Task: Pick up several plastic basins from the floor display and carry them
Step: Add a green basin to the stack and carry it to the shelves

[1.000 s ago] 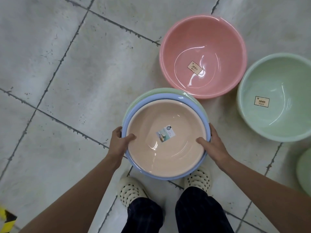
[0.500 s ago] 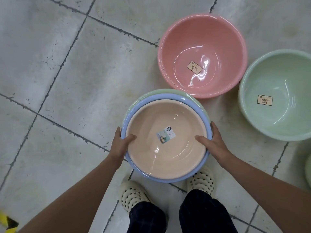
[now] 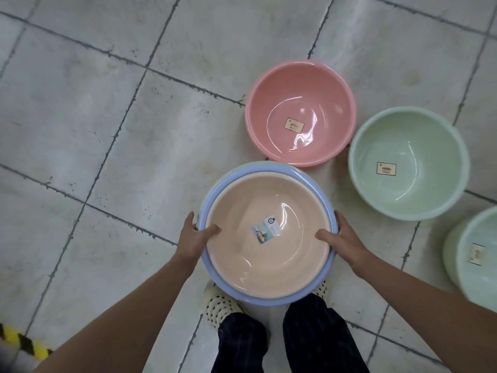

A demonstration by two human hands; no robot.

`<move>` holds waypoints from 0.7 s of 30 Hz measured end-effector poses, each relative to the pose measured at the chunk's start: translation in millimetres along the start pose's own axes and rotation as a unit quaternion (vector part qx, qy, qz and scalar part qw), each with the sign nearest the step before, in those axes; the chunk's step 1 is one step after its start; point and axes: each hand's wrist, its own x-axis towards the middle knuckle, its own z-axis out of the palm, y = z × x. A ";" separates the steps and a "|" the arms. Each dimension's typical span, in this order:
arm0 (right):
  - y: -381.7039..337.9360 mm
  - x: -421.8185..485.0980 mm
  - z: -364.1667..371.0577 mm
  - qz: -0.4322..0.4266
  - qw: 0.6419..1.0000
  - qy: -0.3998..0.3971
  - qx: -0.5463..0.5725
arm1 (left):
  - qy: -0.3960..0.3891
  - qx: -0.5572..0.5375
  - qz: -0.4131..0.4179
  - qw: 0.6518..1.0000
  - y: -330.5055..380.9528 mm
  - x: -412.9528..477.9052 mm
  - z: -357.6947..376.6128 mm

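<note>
Grey floor tiles (image 3: 134,146) with dark grout fill our view; we count three nested basins in hand, a peach basin (image 3: 269,246) inside a blue basin (image 3: 269,301) inside a green one showing only as a rim sliver; our left hand (image 3: 192,239) and right hand (image 3: 341,242) clamp opposite rims, thumbs inside the peach basin; three more sit on the floor to the right: a pink basin (image 3: 301,114), a pale green basin (image 3: 408,164), a third green basin (image 3: 473,254) cut by the frame; two perforated shoes (image 3: 219,302) lie beneath the stack.
</note>
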 end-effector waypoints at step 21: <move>-193.2 -130.7 -102.9 -0.043 0.980 0.097 0.166 | -0.080 0.143 0.111 0.980 290.1 -73.6 44.5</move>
